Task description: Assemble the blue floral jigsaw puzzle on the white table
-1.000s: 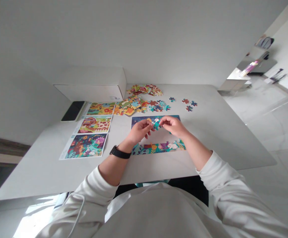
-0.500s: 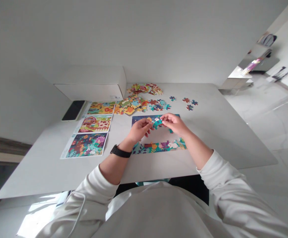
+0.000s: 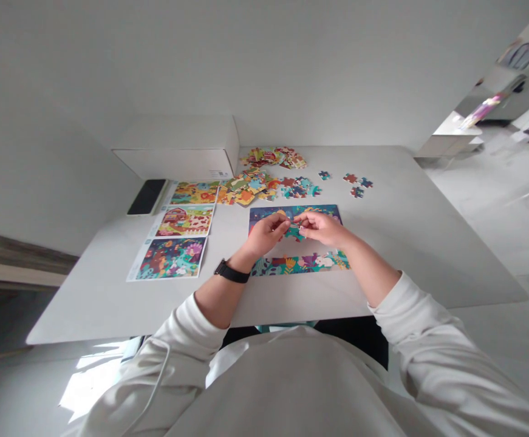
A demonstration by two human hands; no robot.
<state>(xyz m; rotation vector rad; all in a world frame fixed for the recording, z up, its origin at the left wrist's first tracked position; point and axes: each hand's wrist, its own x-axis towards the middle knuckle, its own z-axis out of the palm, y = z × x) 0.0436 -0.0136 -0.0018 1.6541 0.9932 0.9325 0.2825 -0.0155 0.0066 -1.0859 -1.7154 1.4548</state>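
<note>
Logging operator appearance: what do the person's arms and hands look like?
The left hand and right hand are bare. Loose off-white sleeves cover the upper forearms; a black wristwatch sits on the left wrist; a thin white cord runs along the left sleeve.

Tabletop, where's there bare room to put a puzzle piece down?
The widest patch of the white tabletop lies right of the partly built puzzle, below the few loose pieces. A narrow strip runs between the puzzle and the printed picture sheets. It is crowded around the heap of pieces.
</note>
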